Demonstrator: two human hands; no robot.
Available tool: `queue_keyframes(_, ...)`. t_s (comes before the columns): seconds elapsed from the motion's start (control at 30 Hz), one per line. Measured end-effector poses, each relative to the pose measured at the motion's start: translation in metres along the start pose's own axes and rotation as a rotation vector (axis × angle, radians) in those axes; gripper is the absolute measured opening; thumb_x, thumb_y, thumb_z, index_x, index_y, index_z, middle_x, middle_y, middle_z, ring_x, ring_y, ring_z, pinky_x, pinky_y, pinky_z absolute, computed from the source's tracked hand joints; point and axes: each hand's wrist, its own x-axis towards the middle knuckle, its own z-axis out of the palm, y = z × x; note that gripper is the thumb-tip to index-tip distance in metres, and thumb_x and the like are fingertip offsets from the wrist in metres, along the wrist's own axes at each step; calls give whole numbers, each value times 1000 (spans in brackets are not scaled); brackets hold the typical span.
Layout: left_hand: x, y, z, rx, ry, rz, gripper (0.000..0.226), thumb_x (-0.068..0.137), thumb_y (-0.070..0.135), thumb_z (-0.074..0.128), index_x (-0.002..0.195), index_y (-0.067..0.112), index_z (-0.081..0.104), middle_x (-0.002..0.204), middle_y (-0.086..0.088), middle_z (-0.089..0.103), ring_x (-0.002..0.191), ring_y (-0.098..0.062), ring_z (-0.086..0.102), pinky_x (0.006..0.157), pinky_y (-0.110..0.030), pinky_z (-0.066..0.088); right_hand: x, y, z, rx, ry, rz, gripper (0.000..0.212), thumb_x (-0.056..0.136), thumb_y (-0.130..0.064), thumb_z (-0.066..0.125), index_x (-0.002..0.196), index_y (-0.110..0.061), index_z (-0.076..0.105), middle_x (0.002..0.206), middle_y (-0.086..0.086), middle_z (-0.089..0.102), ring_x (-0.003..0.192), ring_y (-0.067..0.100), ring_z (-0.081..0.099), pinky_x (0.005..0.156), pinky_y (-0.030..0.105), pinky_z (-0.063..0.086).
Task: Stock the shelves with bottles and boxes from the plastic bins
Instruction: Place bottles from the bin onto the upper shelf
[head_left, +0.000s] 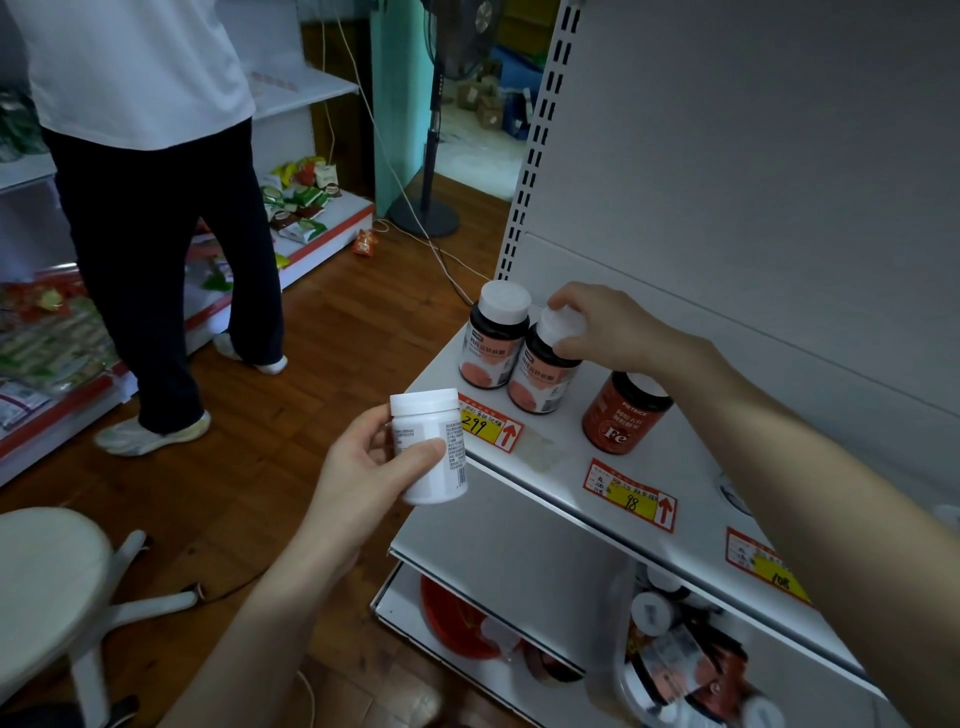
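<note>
From the head view, your right hand curls over the white cap of a dark bottle standing on the white shelf, touching a second dark bottle to its left. An orange bottle stands just beside them, under your wrist. Your left hand grips a white bottle, held upright off the shelf's front edge, near the yellow price tag.

Bare left hand, bare right hand, forearms bare as far as visible
</note>
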Motion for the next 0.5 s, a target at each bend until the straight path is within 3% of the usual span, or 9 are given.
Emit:
queue_keyframes(0.23,-7,1,2,-9,-15,15,51,77,6,70,125,16,54,107,-1,66,97,-13,64,73,-19,55,-2,-1,5,0,13,1,51,87,-12,58,134,-13,39,136,13,42,121,27,43,85,26,34)
queue_keyframes(0.33,-12,4,3,-11,-45,20,54,76,6,70,126,17,54,110,0,65,98,-12,64,73,-19,55,-9,-3,5,17,29,-1,53,88,-12,57,137,-12,36,141,12,38,126,25,38,92,26,32)
queue_keyframes(0.43,-19,9,5,-31,-94,31,55,77,5,69,127,19,52,110,3,66,97,-8,64,72,-16,54,-26,-11,6,53,183,-65,52,90,-17,57,138,-13,38,144,7,36,132,20,33,104,25,26)
queue_keyframes(0.5,-21,13,7,-57,-134,28,57,77,5,69,129,20,51,109,2,67,97,-9,65,74,-19,55,-41,-20,6,199,329,-72,37,90,-21,56,126,-15,51,131,4,50,119,15,47,97,22,34)
